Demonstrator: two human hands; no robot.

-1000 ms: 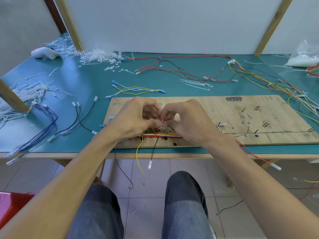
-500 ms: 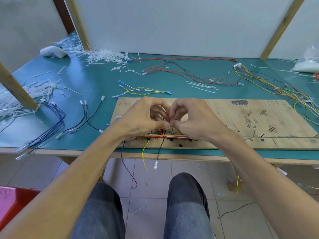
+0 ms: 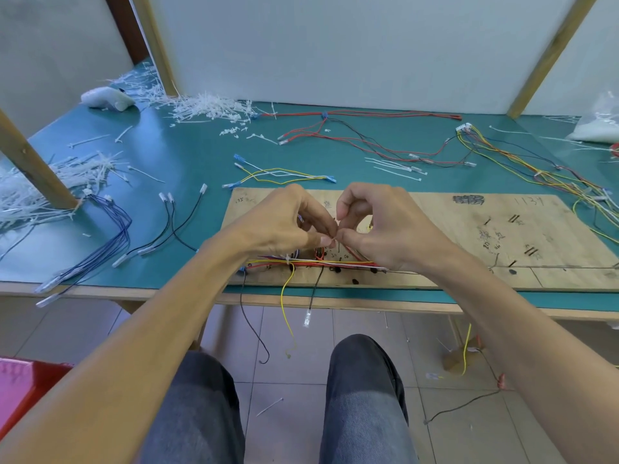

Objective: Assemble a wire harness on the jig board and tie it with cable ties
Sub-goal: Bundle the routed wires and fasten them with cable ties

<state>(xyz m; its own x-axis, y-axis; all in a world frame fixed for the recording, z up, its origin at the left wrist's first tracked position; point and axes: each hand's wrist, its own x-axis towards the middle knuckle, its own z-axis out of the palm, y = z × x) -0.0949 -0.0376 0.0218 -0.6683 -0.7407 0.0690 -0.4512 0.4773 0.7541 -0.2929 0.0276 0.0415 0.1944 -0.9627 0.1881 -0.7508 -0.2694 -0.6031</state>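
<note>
The left hand [image 3: 284, 226] and right hand [image 3: 388, 226] meet tip to tip above the near left part of the jig board [image 3: 469, 229]. On each hand the thumb and forefinger are pressed together in a pinch and the other fingers are curled. Whether anything lies between the tips cannot be told. The hands hide the board surface behind them. Directly below them the harness [image 3: 321, 262], a bundle of red, yellow and white wires, lies along the board's near edge, with a white tie [image 3: 288, 260] round it on the left. A yellow wire [image 3: 283, 313] and two black wires [image 3: 313, 293] hang from it over the table [image 3: 174, 162] edge. Just beyond the board lie yellow-and-white leads [image 3: 281, 174]. Left of the board are a black wire pair [image 3: 174, 226] and blue wires [image 3: 115, 236]. Further back is a red-and-black harness [image 3: 355, 137], and to the right a multicolour harness [image 3: 522, 165]. Loose ties [image 3: 395, 165] lie between them. Heaps of ties [image 3: 207, 107] fill the far left corner, more lie round a wooden post [image 3: 33, 162], and a red bin [image 3: 23, 390] sits on the floor at lower left.
</note>
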